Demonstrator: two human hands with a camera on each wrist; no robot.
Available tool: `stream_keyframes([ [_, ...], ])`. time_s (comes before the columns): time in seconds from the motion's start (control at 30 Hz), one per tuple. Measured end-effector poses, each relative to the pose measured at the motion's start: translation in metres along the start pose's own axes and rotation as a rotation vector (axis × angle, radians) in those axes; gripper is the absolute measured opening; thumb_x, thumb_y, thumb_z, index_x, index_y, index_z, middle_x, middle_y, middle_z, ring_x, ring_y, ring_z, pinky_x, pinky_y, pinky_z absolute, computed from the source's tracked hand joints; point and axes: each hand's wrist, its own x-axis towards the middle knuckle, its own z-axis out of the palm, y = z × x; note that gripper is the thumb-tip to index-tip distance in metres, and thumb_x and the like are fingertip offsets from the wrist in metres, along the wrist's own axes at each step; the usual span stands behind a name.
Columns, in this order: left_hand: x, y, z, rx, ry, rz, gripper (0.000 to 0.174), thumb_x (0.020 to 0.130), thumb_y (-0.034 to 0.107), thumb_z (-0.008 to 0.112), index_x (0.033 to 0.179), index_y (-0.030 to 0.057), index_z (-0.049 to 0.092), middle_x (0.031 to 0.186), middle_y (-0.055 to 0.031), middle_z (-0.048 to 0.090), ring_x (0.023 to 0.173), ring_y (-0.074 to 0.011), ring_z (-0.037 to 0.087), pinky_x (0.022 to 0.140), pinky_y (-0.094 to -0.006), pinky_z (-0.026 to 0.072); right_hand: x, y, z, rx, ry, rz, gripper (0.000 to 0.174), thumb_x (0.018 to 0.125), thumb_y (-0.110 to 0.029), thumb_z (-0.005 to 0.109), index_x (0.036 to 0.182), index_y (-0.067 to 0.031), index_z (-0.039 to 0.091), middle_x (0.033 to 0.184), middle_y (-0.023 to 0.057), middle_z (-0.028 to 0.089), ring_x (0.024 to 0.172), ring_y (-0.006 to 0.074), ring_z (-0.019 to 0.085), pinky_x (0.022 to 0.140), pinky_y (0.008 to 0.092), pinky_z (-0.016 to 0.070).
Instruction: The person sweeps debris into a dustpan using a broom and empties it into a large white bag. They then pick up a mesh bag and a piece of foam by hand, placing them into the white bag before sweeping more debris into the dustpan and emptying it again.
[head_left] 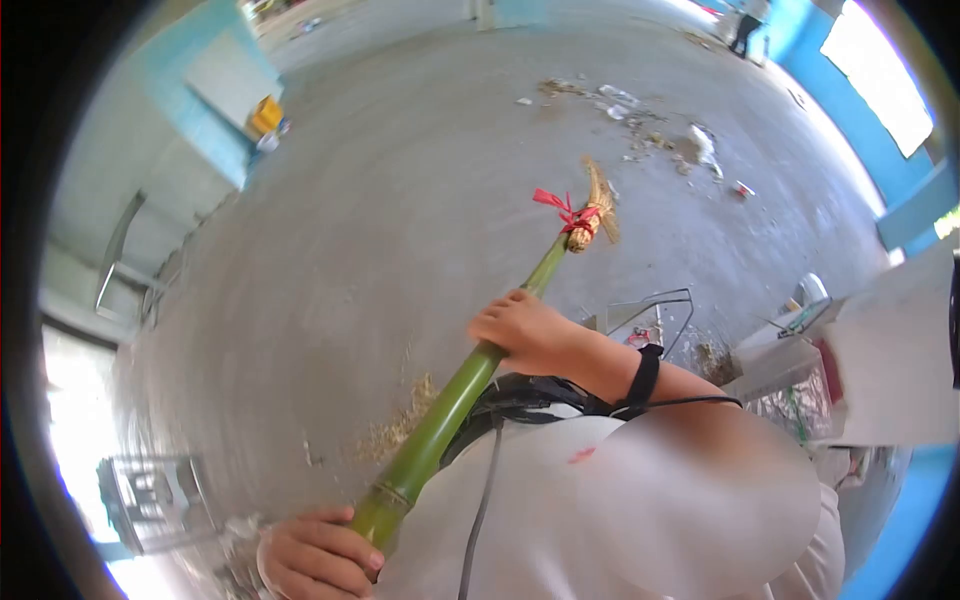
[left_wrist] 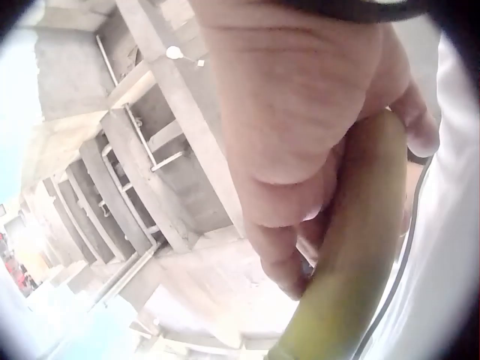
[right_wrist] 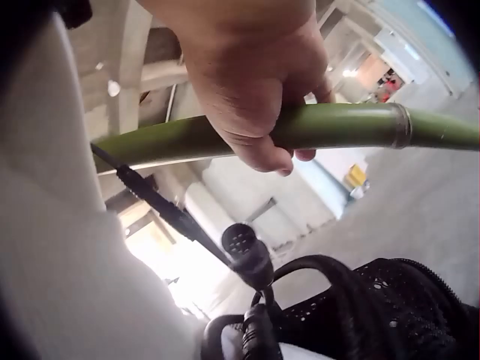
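A thick green bamboo pole (head_left: 440, 425) slants across the front of the body in the head view, from lower left to upper centre. My left hand (head_left: 320, 555) grips its lower end, just below a node ring, and the left wrist view shows those fingers wrapped round the pole (left_wrist: 360, 232). Farther up, my right hand (head_left: 520, 330) holds the pole from above; its thumb and fingers curl round the stalk in the right wrist view. At the far tip sits a golden, straw-like bundle (head_left: 597, 205), tied on with red ribbon (head_left: 550, 199).
Scattered debris (head_left: 650, 135) lies on the grey concrete floor ahead. To the right are a white surface (head_left: 890, 350) and a clear plastic container (head_left: 785, 385). A metal frame (head_left: 118, 262) stands by the left wall. Another person (head_left: 750, 28) is far off at upper right.
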Motion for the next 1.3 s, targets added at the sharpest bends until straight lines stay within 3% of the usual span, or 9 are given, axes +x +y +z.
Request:
stream_keyframes([
  [0.1, 0.068, -0.054, -0.078, -0.074, -0.234, 0.061, 0.029, 0.068, 0.038, 0.065, 0.067, 0.0096, 0.059, 0.069, -0.0019, 0.059, 0.077, -0.022, 0.058, 0.097, -0.0404, 0.0212, 0.019, 0.051, -0.04, -0.1, 0.102, 0.225, 0.019, 0.062, -0.009, 0.057, 0.077, -0.0118, 0.045, 0.074, 0.0013, 0.049, 0.081, 0.0223, 0.051, 0.07, 0.0443, 0.0349],
  [0.23, 0.163, -0.123, -0.111, -0.247, -0.338, 0.085, 0.033, 0.069, 0.04, 0.064, 0.063, 0.0084, 0.059, 0.068, -0.0038, 0.059, 0.079, -0.0246, 0.057, 0.097, -0.0398, 0.0216, 0.004, 0.118, -0.09, -0.236, 0.259, 0.408, 0.018, 0.063, -0.008, 0.056, 0.077, -0.0127, 0.046, 0.074, 0.0009, 0.049, 0.083, 0.0222, 0.05, 0.074, 0.0524, 0.0323],
  [0.37, 0.246, -0.196, -0.115, -0.277, -0.437, 0.069, 0.011, 0.066, 0.015, 0.062, 0.061, 0.0057, 0.057, 0.072, -0.0069, 0.061, 0.091, -0.0286, 0.055, 0.1, -0.0393, 0.0187, -0.032, 0.191, -0.124, -0.307, 0.297, 0.569, 0.017, 0.064, -0.007, 0.056, 0.076, -0.013, 0.046, 0.073, 0.0016, 0.048, 0.081, 0.0217, 0.05, 0.079, 0.0523, 0.0322],
  [0.4, 0.262, -0.21, -0.112, -0.311, -0.39, 0.037, 0.002, 0.061, 0.003, 0.059, 0.062, 0.0038, 0.057, 0.075, -0.009, 0.062, 0.097, -0.0333, 0.052, 0.101, -0.0416, 0.0169, -0.04, 0.215, -0.128, -0.355, 0.333, 0.544, 0.018, 0.063, -0.008, 0.057, 0.076, -0.0132, 0.046, 0.072, 0.0023, 0.047, 0.077, 0.0222, 0.051, 0.079, 0.0485, 0.0347],
  [0.63, 0.425, -0.31, -0.106, -0.396, -0.315, -0.011, 0.006, 0.059, -0.001, 0.059, 0.064, 0.0011, 0.056, 0.074, -0.012, 0.061, 0.098, -0.0403, 0.049, 0.096, -0.0487, 0.0233, -0.083, 0.37, -0.214, -0.321, 0.447, 0.528, 0.024, 0.057, -0.006, 0.061, 0.075, -0.0115, 0.046, 0.075, 0.0038, 0.048, 0.07, 0.0253, 0.051, 0.068, 0.0365, 0.0412],
  [0.83, 0.539, -0.373, -0.102, -0.395, -0.397, 0.114, 0.005, 0.06, 0.001, 0.059, 0.063, 0.0014, 0.055, 0.072, -0.0108, 0.061, 0.093, -0.0377, 0.052, 0.09, -0.0522, 0.0284, -0.1, 0.458, -0.272, -0.296, 0.397, 0.504, 0.019, 0.061, -0.008, 0.059, 0.078, -0.0097, 0.049, 0.075, 0.006, 0.048, 0.066, 0.0268, 0.053, 0.058, 0.0367, 0.0418],
  [1.1, 0.662, -0.479, -0.123, -0.517, -0.503, 0.11, 0.011, 0.066, 0.003, 0.056, 0.077, 0.0016, 0.056, 0.063, -0.01, 0.06, 0.083, -0.0335, 0.057, 0.093, -0.051, 0.0249, -0.114, 0.552, -0.327, -0.286, 0.429, 0.687, 0.031, 0.059, -0.006, 0.063, 0.087, -0.0125, 0.049, 0.09, 0.0065, 0.047, 0.07, 0.0257, 0.053, 0.059, 0.036, 0.0425],
  [1.2, 0.727, -0.523, -0.132, -0.603, -0.524, 0.087, 0.015, 0.065, -0.001, 0.052, 0.08, -0.0014, 0.053, 0.067, -0.0104, 0.059, 0.087, -0.0331, 0.057, 0.096, -0.0449, 0.0237, -0.116, 0.604, -0.358, -0.347, 0.459, 0.735, 0.035, 0.059, -0.006, 0.064, 0.09, -0.0143, 0.05, 0.094, 0.0064, 0.046, 0.07, 0.0245, 0.053, 0.06, 0.0359, 0.0419],
  [1.3, 0.808, -0.571, -0.146, -0.494, -0.659, 0.088, 0.015, 0.067, -0.004, 0.048, 0.081, -0.0018, 0.052, 0.07, -0.0117, 0.058, 0.088, -0.0334, 0.055, 0.091, -0.0442, 0.0315, -0.121, 0.657, -0.398, -0.396, 0.428, 0.83, 0.032, 0.062, -0.007, 0.061, 0.092, -0.0147, 0.052, 0.094, 0.0067, 0.048, 0.077, 0.024, 0.053, 0.065, 0.0363, 0.0404],
])
